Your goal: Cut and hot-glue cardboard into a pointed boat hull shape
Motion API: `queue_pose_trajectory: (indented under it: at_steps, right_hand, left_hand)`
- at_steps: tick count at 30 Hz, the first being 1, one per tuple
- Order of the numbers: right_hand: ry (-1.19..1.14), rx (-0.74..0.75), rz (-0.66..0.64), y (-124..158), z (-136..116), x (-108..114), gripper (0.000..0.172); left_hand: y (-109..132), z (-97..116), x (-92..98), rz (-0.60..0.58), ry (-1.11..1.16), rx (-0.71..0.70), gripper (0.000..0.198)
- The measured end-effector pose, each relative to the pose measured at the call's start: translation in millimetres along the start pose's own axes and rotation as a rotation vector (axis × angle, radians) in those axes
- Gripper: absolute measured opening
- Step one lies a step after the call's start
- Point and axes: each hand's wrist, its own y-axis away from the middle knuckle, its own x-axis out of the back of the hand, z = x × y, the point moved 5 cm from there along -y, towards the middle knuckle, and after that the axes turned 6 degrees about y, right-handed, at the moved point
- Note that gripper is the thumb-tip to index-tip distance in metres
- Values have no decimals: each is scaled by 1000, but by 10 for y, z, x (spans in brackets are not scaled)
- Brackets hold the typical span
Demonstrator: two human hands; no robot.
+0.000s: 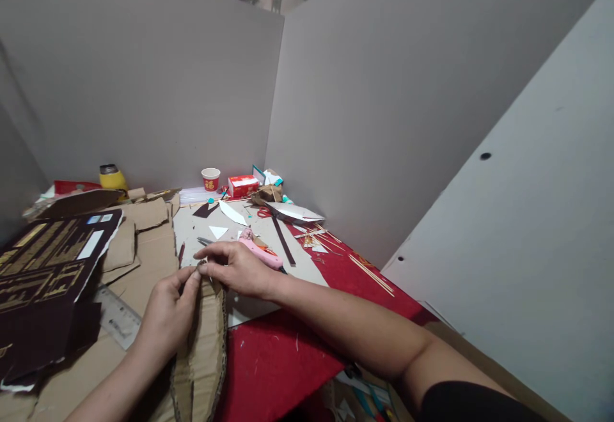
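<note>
A long, curved piece of corrugated cardboard (206, 345) stretches from the bottom edge up to my hands. My left hand (167, 310) pinches its far tip from the left, thumb and forefinger pressed together. At the same tip, my right hand (240, 268) closes its thumb and fingers from the right. Both sets of fingertips meet there and partly cover the tip. Just beyond my right hand lies a pink hot glue gun (261, 252), and grey scissor-like blades (205, 241) show above its fingers.
Dark printed cardboard (52, 268), brown cardboard sheets (148, 249) and a clear ruler (118, 316) lie on the left. A paper cup (211, 179), red tissue box (243, 185) and yellow jar (112, 179) stand at the back. Thin sticks (371, 275) lie right, beside grey partitions (384, 89).
</note>
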Motion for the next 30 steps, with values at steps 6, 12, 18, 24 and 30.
queue_pose_trajectory:
  at_steps: [6, 12, 18, 24, 30]
  right_hand:
    - [66, 47, 5, 4, -59, 28, 13]
    - [121, 76, 33, 9, -25, -5, 13]
    - [116, 91, 78, 2, 8, 29, 13]
    - [30, 23, 160, -62, 99, 155, 12]
    - [-91, -46, 150, -115, 196, 200, 11]
  left_hand:
    - [23, -23, -32, -37, 26, 18, 40]
    - [13, -113, -50, -67, 117, 132, 45]
    - [-33, 5, 67, 8, 213, 220, 38]
    - [-63, -54, 252, 274, 432, 341, 35]
    - [-88, -158, 281, 276, 553, 371, 38]
